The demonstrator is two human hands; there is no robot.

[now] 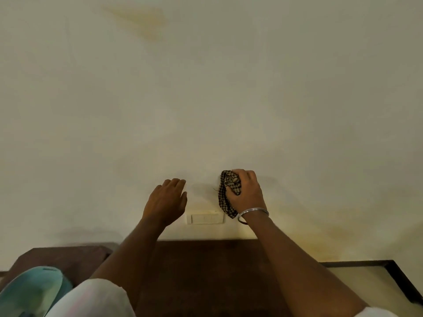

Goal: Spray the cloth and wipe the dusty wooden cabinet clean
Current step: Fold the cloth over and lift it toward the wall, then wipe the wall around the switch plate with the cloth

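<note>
My right hand (247,193) is bunched around a dark checked cloth (225,202), held up against the pale wall above the cabinet. A metal bangle sits on that wrist. My left hand (168,200) is raised flat toward the wall, fingers together, holding nothing. The dark wooden cabinet top (206,271) runs along the bottom, below both forearms. No spray bottle shows.
A white switch plate (204,218) is on the wall between my hands. A teal rounded object (32,289) lies at the lower left on a lower dark surface (64,257). A dark-framed panel (393,277) sits at the lower right. The wall carries yellowish stains.
</note>
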